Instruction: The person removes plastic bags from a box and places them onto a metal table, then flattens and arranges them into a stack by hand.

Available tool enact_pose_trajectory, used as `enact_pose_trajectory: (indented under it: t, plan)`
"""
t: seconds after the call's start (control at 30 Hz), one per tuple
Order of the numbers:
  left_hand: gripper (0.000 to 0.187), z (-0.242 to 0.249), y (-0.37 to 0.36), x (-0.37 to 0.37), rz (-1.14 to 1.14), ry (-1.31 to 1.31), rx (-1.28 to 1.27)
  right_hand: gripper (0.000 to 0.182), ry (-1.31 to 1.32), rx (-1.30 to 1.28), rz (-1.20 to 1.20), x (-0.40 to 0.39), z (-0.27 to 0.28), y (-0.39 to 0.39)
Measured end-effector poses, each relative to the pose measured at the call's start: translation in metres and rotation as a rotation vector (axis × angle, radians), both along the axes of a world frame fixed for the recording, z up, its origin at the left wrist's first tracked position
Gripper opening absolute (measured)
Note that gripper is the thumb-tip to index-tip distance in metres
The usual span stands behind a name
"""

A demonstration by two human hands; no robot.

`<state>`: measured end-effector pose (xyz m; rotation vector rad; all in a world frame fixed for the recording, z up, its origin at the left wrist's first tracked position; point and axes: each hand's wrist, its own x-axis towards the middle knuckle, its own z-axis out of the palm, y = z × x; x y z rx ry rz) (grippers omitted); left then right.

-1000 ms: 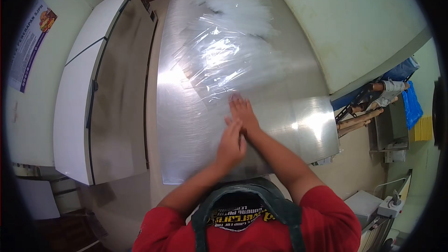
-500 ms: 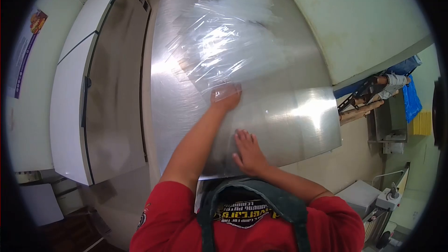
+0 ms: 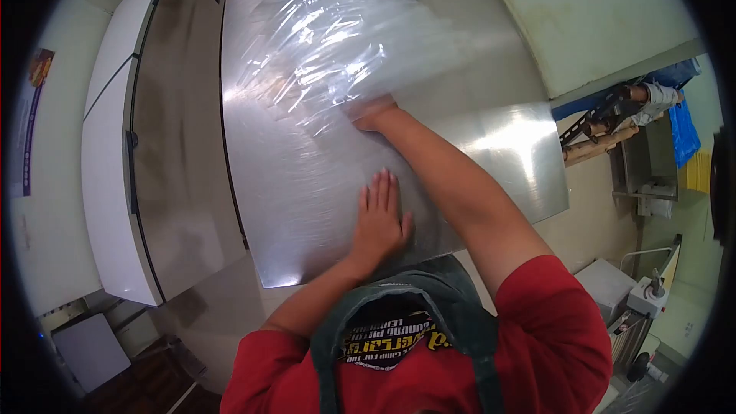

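A spread of clear plastic bags or sheets point(image 3: 314, 46) lies overlapping on the steel table point(image 3: 307, 207). My right hand point(image 3: 373, 113) reaches to the near edge of this plastic. Its fingers are covered by the shiny film and blurred, so their grip does not show. Closer to my body, my left hand point(image 3: 379, 218) rests flat on the bare metal, fingers stretched out and nothing in it.
A white cabinet or freezer point(image 3: 115, 184) with a dark strap stands left of the table. A pale box-like surface point(image 3: 598, 23) borders the far right side. Rolls on a rack point(image 3: 606, 138) and a blue plastic bag point(image 3: 682, 134) are at right.
The hands have swapped places: my left hand has drawn back from the plastic to the bare table, and my right hand has reached forward to the plastic's near edge. The view has shifted slightly.
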<state>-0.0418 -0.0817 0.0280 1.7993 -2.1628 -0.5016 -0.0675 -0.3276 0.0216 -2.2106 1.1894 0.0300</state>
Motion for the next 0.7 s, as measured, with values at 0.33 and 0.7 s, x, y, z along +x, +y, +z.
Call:
enact_pose_trajectory:
  t: [0.33,0.7]
  plan:
    - [0.042,0.017,-0.194,0.064,0.077,-0.178,0.290,0.070,-0.142,-0.402,0.102,-0.087,0.014,0.248]
    - [0.061,0.010,0.029,0.003,0.126,0.294,-0.105,0.059,0.010,-0.148,-0.038,-0.028,0.035,0.043]
